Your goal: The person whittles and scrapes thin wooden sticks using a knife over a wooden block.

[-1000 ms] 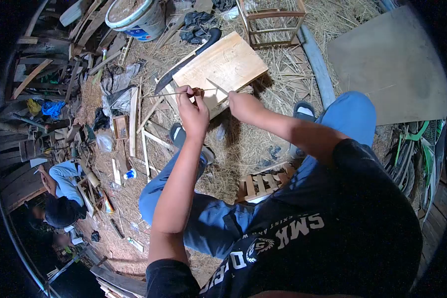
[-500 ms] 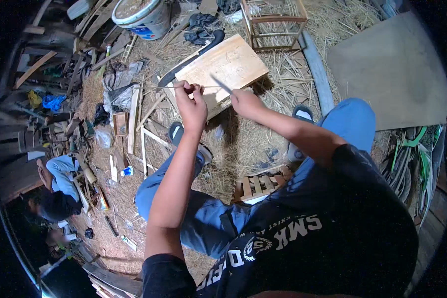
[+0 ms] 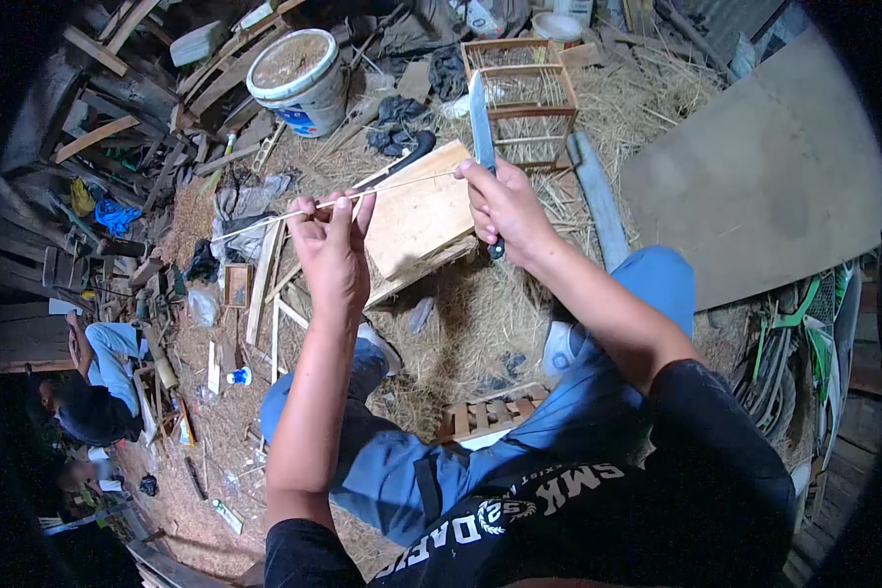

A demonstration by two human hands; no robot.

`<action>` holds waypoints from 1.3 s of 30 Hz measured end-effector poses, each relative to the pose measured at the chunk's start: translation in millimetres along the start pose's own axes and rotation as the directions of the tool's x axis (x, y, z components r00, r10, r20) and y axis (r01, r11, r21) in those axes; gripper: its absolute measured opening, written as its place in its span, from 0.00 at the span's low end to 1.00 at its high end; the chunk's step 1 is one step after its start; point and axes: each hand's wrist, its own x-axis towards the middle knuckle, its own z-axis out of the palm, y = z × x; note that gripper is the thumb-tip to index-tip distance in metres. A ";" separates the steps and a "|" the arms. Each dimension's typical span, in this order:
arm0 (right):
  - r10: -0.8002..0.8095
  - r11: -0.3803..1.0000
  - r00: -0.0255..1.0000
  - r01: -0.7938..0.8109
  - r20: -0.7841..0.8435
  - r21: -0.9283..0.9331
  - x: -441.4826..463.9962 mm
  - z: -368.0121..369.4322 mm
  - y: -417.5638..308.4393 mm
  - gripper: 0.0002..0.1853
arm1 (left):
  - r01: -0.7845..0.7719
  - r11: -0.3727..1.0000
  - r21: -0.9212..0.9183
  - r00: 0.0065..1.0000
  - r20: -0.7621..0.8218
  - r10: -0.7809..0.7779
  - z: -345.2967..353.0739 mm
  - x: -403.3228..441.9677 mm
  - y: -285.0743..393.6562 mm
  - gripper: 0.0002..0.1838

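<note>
My left hand pinches a thin, pale wooden strip between thumb and fingers. The strip slants across in front of me, its far end reaching out past the left hand. In my right hand is a knife, its blade pointing up and away and the dark handle end showing below the fist. The right thumb lies at the strip's right end; whether it presses the strip against the knife I cannot tell. Beneath both hands stands a light wooden block with a flat top.
A curved dark-handled tool lies behind the block. Further off are a white bucket and a small slatted wooden frame. A grey board lies at right. Another person sits at far left. Straw and wood scraps cover the ground.
The knife has swung from pointing left across the strip to pointing upward. Both hands have shifted, the right one rising to the right, and the strip now slants. My view has tilted up slightly.
</note>
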 end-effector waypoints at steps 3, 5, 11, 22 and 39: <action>-0.021 0.999 0.999 0.020 0.038 0.040 -8.7 1.6 -9.5 0.09 | -0.032 0.999 -0.021 0.999 0.001 0.032 11.6 -5.1 9.2 0.20; -0.036 0.999 0.998 0.033 0.061 0.039 -13.0 1.6 -15.2 0.08 | -0.040 0.999 -0.033 0.999 0.012 0.040 19.8 -8.8 14.8 0.20; -0.094 0.994 0.988 0.085 0.122 0.075 -24.3 0.5 -28.9 0.08 | -0.064 0.996 -0.061 0.996 0.064 0.068 33.0 -9.7 18.9 0.15; -0.197 0.979 0.973 0.188 0.122 0.081 -34.8 -1.7 -38.7 0.09 | -0.043 0.995 -0.095 0.995 0.080 0.051 38.3 -13.9 10.6 0.17; -0.066 0.944 0.968 -0.018 0.243 0.330 -29.2 -14.6 -41.3 0.07 | 0.068 0.987 -0.148 0.998 0.013 -0.067 43.9 -17.5 3.6 0.16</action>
